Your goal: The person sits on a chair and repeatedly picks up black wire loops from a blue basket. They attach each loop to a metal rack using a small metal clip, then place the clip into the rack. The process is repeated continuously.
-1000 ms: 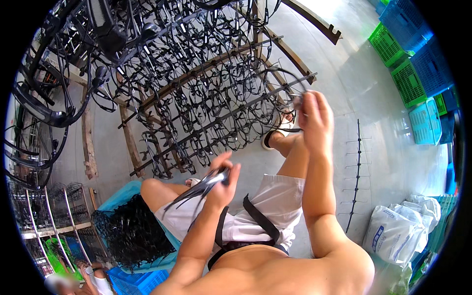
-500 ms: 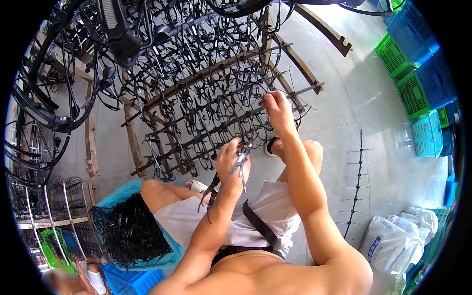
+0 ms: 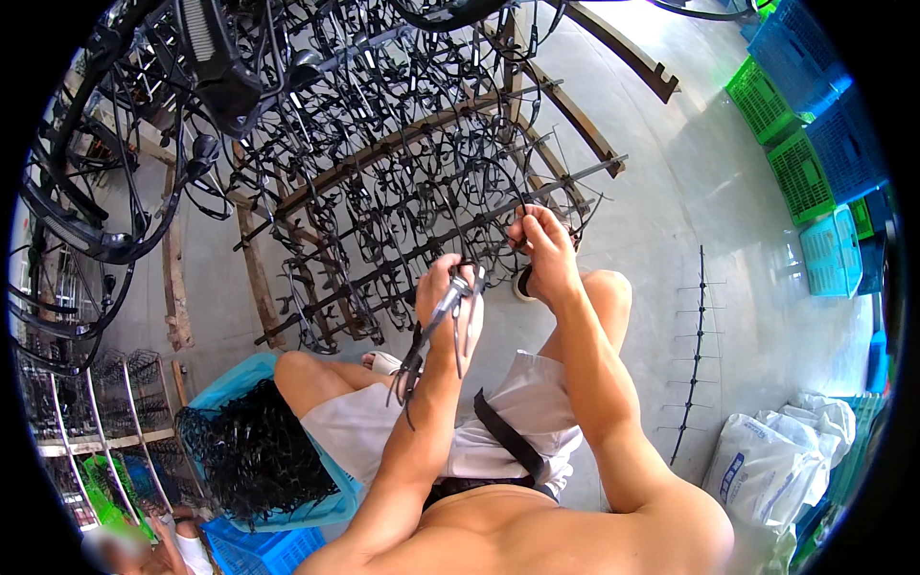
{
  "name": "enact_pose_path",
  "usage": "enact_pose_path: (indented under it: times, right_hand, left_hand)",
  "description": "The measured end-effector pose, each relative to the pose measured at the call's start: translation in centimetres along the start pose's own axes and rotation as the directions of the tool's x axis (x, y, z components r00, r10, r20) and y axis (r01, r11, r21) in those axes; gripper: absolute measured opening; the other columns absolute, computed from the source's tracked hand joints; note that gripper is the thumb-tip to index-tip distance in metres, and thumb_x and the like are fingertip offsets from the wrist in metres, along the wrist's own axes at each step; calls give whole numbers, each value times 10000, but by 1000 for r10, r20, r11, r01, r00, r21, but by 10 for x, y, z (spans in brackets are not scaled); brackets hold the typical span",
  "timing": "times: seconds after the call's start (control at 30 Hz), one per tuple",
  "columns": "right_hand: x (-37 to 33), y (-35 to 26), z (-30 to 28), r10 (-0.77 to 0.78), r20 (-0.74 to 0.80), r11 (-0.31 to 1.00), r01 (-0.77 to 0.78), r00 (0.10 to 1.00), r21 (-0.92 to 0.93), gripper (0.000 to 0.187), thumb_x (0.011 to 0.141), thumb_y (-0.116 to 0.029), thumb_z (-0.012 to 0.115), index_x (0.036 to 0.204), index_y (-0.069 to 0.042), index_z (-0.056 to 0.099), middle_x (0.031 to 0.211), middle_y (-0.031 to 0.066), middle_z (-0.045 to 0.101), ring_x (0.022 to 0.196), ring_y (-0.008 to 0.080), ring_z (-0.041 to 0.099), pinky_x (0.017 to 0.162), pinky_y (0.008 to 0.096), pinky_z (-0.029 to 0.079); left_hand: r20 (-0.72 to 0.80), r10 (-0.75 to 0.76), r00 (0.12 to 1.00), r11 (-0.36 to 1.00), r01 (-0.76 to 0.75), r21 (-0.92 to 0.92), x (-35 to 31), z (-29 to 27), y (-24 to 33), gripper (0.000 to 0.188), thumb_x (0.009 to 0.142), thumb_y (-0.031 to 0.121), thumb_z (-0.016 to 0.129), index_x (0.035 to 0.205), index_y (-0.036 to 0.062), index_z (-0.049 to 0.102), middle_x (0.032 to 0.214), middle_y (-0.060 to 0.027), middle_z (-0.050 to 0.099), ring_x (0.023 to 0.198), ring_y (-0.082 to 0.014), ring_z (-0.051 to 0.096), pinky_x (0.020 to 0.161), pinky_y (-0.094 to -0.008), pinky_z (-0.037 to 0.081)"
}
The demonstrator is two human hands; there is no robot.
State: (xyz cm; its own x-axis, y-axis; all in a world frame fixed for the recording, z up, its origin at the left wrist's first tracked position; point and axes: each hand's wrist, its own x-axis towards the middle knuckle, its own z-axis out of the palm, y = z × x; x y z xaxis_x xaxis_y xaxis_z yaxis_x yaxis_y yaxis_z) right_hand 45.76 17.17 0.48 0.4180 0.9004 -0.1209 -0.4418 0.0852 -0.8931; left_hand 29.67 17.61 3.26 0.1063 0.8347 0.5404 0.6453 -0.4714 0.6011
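Observation:
My left hand (image 3: 447, 295) is closed round a bunch of thin, dark, curved pieces (image 3: 410, 369); their slender ends hang over my wrist, and some catch the light grey. To its right and slightly farther off, my right hand (image 3: 546, 251) pinches a small dark piece between thumb and fingertips, most of it hidden by the fingers. Both hands are at the near edge of a rack whose bars (image 3: 441, 242) are hung with many similar thin black pieces (image 3: 383, 206).
A light-blue crate (image 3: 337, 506) full of black strands (image 3: 254, 455) stands at my left. Larger black frames (image 3: 115, 240) hang close at upper left. A spiked rod (image 3: 692, 369) lies on the floor at right, near white bags (image 3: 762, 470) and stacked crates (image 3: 832, 249). Another person (image 3: 177, 548) is at lower left.
My right hand has come down and nearer to me, with the small dark piece at its fingertips. My left hand has shifted slightly and turned, its bunch swinging with it.

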Motion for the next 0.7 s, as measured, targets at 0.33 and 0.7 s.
enact_pose_path:
  times: [0.33,0.7]
  right_hand:
    - [-13,11,1,-120,-32,975,124,992,185,311,899,-35,577,1200,18,520,966,92,642,805,139,614,721,254,508]
    - [-21,13,24,-321,-150,906,257,935,-336,375,910,-101,583,1257,7,490,966,85,632,843,162,607,763,277,502]
  left_hand:
    - [12,16,1000,999,-15,-43,9,3,2,198,765,66,678,927,48,566,757,-121,615,722,-333,599,653,-405,484]
    - [77,24,997,999,-21,-34,10,-7,3,214,783,68,662,979,34,581,768,-124,630,704,-325,610,644,-387,495]
